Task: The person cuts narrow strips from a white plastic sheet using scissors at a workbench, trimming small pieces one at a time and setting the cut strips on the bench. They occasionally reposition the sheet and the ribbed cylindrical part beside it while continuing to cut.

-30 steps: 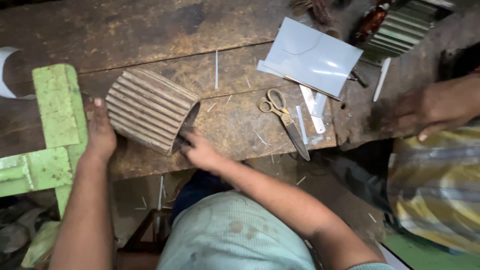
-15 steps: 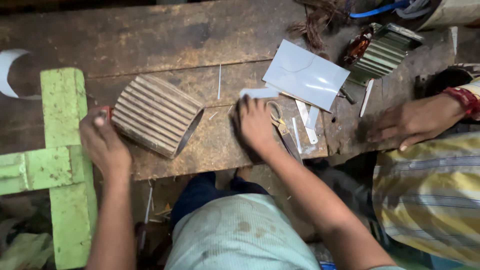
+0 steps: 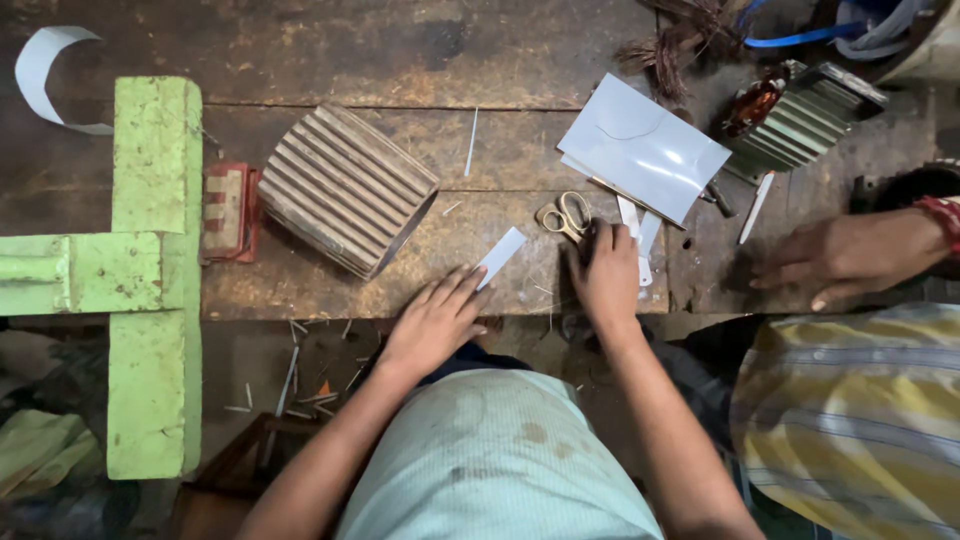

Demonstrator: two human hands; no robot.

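I see my left hand (image 3: 435, 318) lying flat on the near edge of the desk (image 3: 330, 50), fingers apart, touching 1 white paper strip (image 3: 501, 256). My right hand (image 3: 606, 276) presses on the scissors (image 3: 563, 217), fingers together over the blades. The ribbed metal core (image 3: 345, 190) lies to the left.

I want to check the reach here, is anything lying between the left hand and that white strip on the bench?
Nothing visible does. The left hand lies flat on the wooden bench, its fingertips right at the near end of the white strip. The ribbed metal core sits off to the side, and the right hand rests by the scissors.
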